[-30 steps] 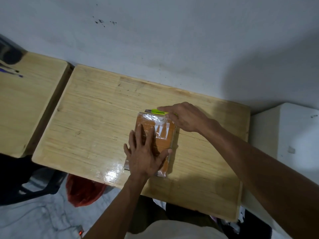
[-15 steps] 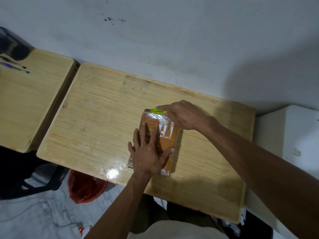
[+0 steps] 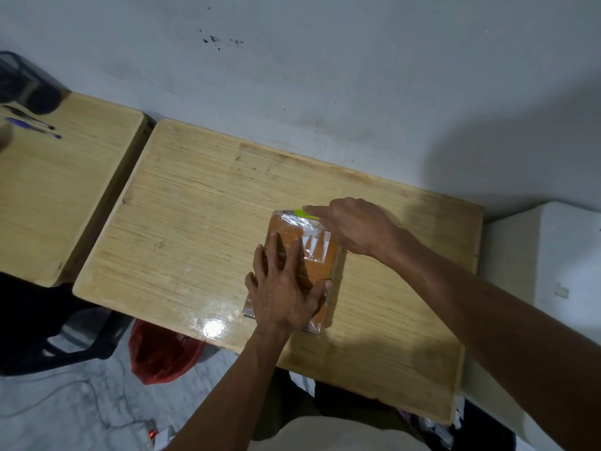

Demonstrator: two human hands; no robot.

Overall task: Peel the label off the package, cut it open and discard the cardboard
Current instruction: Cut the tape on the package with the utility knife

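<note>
**Package pinned flat, cutter at its far edge**

While the left hand (image 3: 286,288) lies spread and flat on the package (image 3: 294,265), pressing it down with loose fingers rather than gripping it, the right hand (image 3: 354,226) reaches in from the lower right of the frame and closes around a cutter (image 3: 304,214), index finger stretched along its yellow-green body. The left forearm rises from the bottom centre of the frame; a pale garment shows below it at the bottom edge.

The package sits just right of centre in the frame, lying flat on the table (image 3: 201,222). It is orange-brown, wrapped in shiny clear plastic, with a white label (image 3: 317,247) on its upper right part, beside the left fingertips. The cutter lies along the package's far edge, its dark tip pointing toward the left; whether the blade is in the wrap I cannot tell.

At lower left, under the table's near edge, a red bag (image 3: 162,356) rests on the floor, and a white power strip (image 3: 149,436) with a red light lies lower down. A second table (image 3: 65,196) stands at left, apart from the first by a narrow gap, with pens (image 3: 31,125) near its far left. A white box (image 3: 546,281) stands at right. The wall (image 3: 325,76) behind, across the top of the frame, is pale with a few dark marks.
</note>
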